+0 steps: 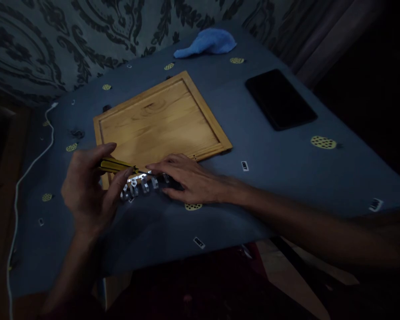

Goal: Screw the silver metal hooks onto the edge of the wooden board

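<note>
My left hand (89, 186) is closed around the yellow and black handle of a screwdriver (115, 166). The screwdriver's thin shaft points right, toward the fingertips of my right hand (189, 178). A shiny metal hook rack (140, 181) lies along the near edge of a framed wooden board (156, 120). My right hand grips the rack's right end, index finger on top by the shaft and thumb below. Its fingers cover that end, and the screwdriver's tip is hard to make out there.
A black tablet-like slab (279, 100) lies on the right of the grey-blue patterned tablecloth (239, 209). A crumpled blue cloth (209, 43) sits at the back. The white cable (17, 195) runs down the left side, near a small dark item (76, 133).
</note>
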Available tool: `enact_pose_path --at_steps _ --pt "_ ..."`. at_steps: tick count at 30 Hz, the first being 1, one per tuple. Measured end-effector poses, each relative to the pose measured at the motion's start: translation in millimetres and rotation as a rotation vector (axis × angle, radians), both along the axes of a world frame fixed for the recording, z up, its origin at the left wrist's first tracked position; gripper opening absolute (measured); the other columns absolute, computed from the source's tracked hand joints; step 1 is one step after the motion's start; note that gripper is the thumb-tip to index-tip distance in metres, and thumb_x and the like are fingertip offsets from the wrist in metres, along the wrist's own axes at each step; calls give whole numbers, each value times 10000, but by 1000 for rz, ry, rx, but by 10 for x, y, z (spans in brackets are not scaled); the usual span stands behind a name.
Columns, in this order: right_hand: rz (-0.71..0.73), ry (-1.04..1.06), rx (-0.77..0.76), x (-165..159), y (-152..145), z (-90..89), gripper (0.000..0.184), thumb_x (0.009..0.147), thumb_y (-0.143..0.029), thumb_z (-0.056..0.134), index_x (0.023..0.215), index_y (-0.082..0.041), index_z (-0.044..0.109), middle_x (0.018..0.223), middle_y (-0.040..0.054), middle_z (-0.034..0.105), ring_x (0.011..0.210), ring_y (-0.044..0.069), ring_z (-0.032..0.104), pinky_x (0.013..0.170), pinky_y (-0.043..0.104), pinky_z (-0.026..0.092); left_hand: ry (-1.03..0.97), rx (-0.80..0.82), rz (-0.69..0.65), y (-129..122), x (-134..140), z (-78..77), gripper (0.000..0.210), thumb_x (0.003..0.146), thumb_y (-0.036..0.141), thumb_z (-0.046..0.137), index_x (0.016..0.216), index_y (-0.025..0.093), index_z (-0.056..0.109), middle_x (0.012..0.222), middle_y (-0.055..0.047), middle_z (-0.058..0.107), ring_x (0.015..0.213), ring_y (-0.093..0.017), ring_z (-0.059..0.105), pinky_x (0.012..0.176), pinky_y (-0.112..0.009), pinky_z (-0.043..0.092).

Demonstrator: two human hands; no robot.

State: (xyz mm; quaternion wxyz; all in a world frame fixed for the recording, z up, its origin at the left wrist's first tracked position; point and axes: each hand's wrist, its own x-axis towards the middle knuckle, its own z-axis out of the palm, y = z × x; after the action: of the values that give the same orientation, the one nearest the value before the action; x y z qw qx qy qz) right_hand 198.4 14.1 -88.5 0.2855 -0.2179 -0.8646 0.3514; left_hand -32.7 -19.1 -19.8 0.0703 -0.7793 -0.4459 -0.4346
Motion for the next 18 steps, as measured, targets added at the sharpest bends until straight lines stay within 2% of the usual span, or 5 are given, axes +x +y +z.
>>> enact_pose_path --at_steps 3,6,10,15,18 --pt "2 4 2 -3 3 -8 544 952 -231 593 1488 -197 502 1333 135 648 1208 294 550 1032 510 471 -64 -29 -63 8 22 25 569 792 138 845 1319 271 678 1062 17 700 912 -85 675 786 -191 552" --pt "10 4 1 -6 6 -11 551 953 -237 590 1494 -213 484 1382 126 637 1232 295 546 1048 520 459 -128 -137 -125 5 63 72 611 802 102 812 1357 292 643 1157 15 689 970 -95 698 827 -212 583" --pt "19 4 0 -3 2 2 545 957 -221 575 1492 -193 474 1431 135 612 1261 296 530 1067 518 446 -76 -226 -116 3 58 120 601 855 106 748 1401 308 596 1196 9 682 990 -117 715 865 -269 599" --pt "15 -7 0 5 -3 -3 551 964 -243 571 1492 -127 464 1358 174 626 1237 305 535 1049 516 454 87 -22 -32 29 29 113 406 870 262 783 1269 275 709 972 11 709 850 -136 651 749 -282 532" --pt "13 -7 7 3 1 -16 563 962 -253 572 1501 -146 453 1337 164 631 1216 302 541 1039 520 460 38 0 -28 39 73 92 406 852 230 797 1248 274 718 991 13 712 834 -129 653 723 -279 550"
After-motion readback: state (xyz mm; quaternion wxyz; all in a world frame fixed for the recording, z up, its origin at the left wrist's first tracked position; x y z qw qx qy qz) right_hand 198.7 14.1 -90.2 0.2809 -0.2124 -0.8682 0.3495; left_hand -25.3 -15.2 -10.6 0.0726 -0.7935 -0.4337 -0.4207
